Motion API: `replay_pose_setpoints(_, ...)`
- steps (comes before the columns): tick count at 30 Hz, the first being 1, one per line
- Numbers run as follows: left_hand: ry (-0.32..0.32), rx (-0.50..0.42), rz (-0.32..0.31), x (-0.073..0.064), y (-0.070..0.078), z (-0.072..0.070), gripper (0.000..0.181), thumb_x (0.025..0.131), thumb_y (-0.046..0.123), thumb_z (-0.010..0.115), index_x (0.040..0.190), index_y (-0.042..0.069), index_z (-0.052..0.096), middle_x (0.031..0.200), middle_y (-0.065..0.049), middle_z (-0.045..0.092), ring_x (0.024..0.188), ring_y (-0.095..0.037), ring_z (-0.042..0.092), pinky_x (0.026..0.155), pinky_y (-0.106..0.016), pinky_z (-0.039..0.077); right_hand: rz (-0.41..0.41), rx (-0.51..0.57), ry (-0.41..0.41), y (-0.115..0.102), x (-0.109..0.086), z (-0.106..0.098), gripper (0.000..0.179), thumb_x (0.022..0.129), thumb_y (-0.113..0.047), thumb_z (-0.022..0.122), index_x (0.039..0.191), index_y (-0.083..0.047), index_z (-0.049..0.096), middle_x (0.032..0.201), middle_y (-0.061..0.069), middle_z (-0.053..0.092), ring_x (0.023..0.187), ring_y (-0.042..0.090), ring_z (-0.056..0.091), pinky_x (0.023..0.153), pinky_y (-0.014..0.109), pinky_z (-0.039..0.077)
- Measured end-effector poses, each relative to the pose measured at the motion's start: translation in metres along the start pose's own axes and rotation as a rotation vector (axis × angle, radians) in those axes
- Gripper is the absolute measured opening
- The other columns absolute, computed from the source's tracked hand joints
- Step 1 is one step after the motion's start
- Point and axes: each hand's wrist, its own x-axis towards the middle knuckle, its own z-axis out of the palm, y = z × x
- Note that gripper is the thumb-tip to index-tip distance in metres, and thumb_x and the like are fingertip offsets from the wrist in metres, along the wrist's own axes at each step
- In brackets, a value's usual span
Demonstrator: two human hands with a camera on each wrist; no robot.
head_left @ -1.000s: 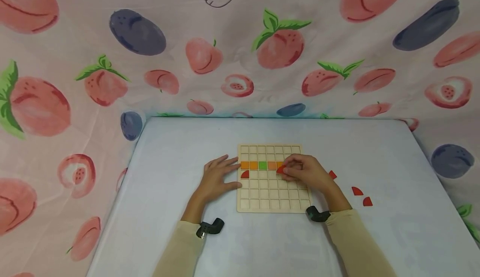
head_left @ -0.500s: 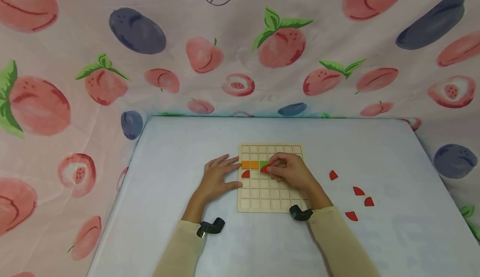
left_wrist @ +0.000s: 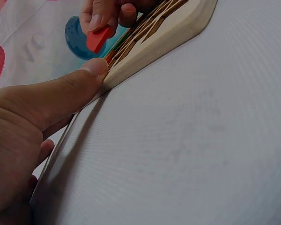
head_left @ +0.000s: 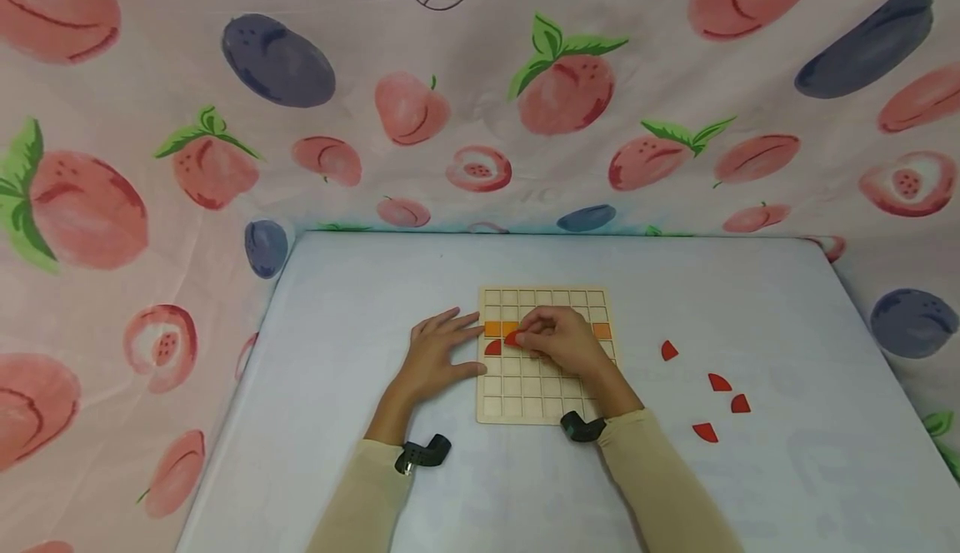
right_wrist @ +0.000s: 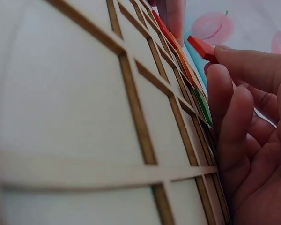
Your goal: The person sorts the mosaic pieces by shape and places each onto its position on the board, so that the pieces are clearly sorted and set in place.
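Observation:
A wooden grid board point(head_left: 543, 407) lies on the white table. My right hand point(head_left: 562, 341) pinches a red quarter-circle tile point(head_left: 512, 339) between thumb and fingers, over the second cell of the row below the coloured squares. In the right wrist view the pinched tile point(right_wrist: 202, 48) is tilted and raised off the board. Another red quarter-circle tile point(head_left: 492, 347) sits in that row's first cell. My left hand point(head_left: 435, 353) rests at the board's left edge with fingers spread, its thumb point(left_wrist: 79, 84) touching the rim. Orange squares point(head_left: 500, 329) fill part of the row above; my right hand hides its middle.
Several loose red quarter-circle tiles point(head_left: 705, 432) lie on the table point(head_left: 787, 303) to the right of the board. A fruit-print cloth point(head_left: 480, 120) hangs behind and beside the table. A black wrist camera point(head_left: 583, 426) sits on my right wrist.
My right hand has moved left across the board with the red tile, from the fifth column to the second. The loose tiles at right are uncovered. My left hand stays at the edge.

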Motion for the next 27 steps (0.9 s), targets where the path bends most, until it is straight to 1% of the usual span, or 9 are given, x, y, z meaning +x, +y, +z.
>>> replay_pose_setpoints(4, 0.001, 0.010, 0.002, -0.0001, -0.0003, 0.0000, 0.067, 0.084, 0.054, 0.079, 0.143, 0.027, 0.062, 0.158, 0.011, 0.048, 0.154, -0.020, 0.029, 0.120, -0.055, 0.022, 0.007, -0.017, 0.000, 0.0006, 0.0010, 0.0014, 0.015, 0.090, -0.021, 0.079, 0.099, -0.012, 0.074, 0.084, 0.007, 0.073, 0.061, 0.021, 0.064, 0.054, 0.029, 0.053)
replay_pose_setpoints(7, 0.007, 0.016, 0.006, -0.0001, -0.0006, 0.0005, 0.066, 0.084, 0.053, 0.079, 0.142, 0.027, 0.062, 0.158, 0.011, 0.048, 0.154, -0.020, 0.030, 0.120, -0.056, 0.022, 0.017, -0.004, -0.010, -0.0006, 0.0012, 0.0017, 0.015, 0.090, -0.020, 0.079, 0.101, -0.010, 0.073, 0.087, 0.008, 0.073, 0.062, 0.022, 0.064, 0.055, 0.029, 0.054)
replay_pose_setpoints(12, 0.010, 0.011, 0.011, 0.0000, -0.0004, 0.0007, 0.066, 0.084, 0.054, 0.079, 0.142, 0.026, 0.062, 0.158, 0.011, 0.048, 0.154, -0.020, 0.030, 0.119, -0.056, 0.022, 0.034, 0.001, -0.023, -0.0010, 0.0019, 0.0014, 0.015, 0.091, -0.019, 0.078, 0.101, -0.009, 0.073, 0.087, 0.008, 0.073, 0.059, 0.022, 0.061, 0.055, 0.030, 0.054)
replay_pose_setpoints(20, 0.008, 0.020, 0.013, 0.0002, -0.0004, 0.0007, 0.067, 0.084, 0.054, 0.078, 0.143, 0.027, 0.062, 0.158, 0.011, 0.048, 0.154, -0.020, 0.030, 0.119, -0.056, 0.023, 0.044, -0.077, -0.022, -0.0006, 0.0037, 0.0014, 0.010, 0.089, -0.021, 0.080, 0.094, -0.014, 0.075, 0.081, 0.003, 0.072, 0.055, 0.018, 0.059, 0.054, 0.029, 0.053)
replay_pose_setpoints(27, 0.002, 0.024, 0.008, 0.0000, -0.0010, 0.0001, 0.067, 0.084, 0.054, 0.078, 0.143, 0.027, 0.062, 0.158, 0.011, 0.048, 0.154, -0.020, 0.030, 0.120, -0.056, 0.023, 0.048, -0.093, -0.031, -0.0020, 0.0040, 0.0015, 0.007, 0.089, -0.019, 0.079, 0.093, -0.013, 0.076, 0.079, 0.003, 0.071, 0.055, 0.017, 0.060, 0.055, 0.029, 0.053)
